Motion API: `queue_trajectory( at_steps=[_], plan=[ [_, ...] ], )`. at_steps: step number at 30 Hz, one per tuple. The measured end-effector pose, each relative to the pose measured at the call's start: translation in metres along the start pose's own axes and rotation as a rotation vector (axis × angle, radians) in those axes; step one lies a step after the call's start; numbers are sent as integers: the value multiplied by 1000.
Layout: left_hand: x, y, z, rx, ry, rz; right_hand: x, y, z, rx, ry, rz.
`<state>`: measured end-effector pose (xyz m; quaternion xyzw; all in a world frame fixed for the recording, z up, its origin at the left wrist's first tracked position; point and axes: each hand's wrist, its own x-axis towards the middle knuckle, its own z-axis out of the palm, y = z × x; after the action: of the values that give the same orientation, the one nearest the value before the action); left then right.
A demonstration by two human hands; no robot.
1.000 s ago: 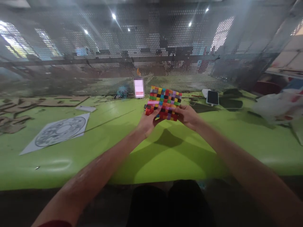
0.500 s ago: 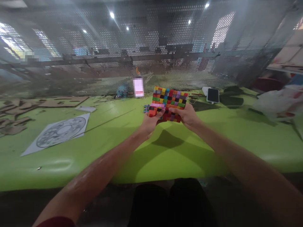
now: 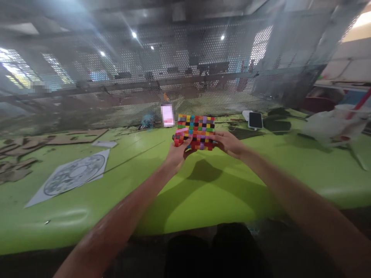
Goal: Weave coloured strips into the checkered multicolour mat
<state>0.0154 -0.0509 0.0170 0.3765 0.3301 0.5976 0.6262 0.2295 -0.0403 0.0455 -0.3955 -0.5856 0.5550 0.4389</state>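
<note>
Above the green table, both my hands hold up a small multicoloured woven pouch [image 3: 198,124] with a checkered pattern of red, yellow, black, green and purple squares. My left hand [image 3: 177,152] is closed on its lower left corner, thumb across the front. By that thumb lies a pink strip [image 3: 182,131], and a red and black bit sticks out at the left side. My right hand [image 3: 230,143] grips the right edge, thumb on the front face. The fingers behind the pouch are hidden. Its shadow falls on the table below.
A sheet with a round printed pattern [image 3: 75,174] and cardboard scraps [image 3: 52,139] lie left on the green table [image 3: 139,170]. Toward the back are a blue tangled bundle [image 3: 147,120], a lit phone [image 3: 167,116] and a dark-screened phone [image 3: 255,120]. A plastic bag [image 3: 321,125] sits right, before perforated metal mesh [image 3: 185,85].
The pouch has turned from a tilt to nearly level and shifted slightly left in view, with both hands still on it. The camera view has tipped up a little.
</note>
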Motion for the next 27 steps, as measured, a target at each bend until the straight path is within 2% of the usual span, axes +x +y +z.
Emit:
queue_trajectory(
  at_steps=[5, 10, 16, 21, 25, 27],
  plan=[
    [-5, -3, 1, 14, -84, 10, -1, 3, 6, -16, 32, 50],
    [-6, -5, 4, 55, -55, 54, 1, 11, 9, -60, 124, -25],
    [-8, -5, 4, 118, -47, 92, -2, 8, 13, -51, 137, -39],
    [-9, -6, 3, 178, -80, 114, -1, 10, 16, 95, 146, 12],
    [-10, -9, 4, 190, -48, 109, -3, 10, 21, 132, 103, -7],
    [-11, -10, 5, 201, -21, 106, -4, 10, 22, 105, 126, -26]
  ],
)
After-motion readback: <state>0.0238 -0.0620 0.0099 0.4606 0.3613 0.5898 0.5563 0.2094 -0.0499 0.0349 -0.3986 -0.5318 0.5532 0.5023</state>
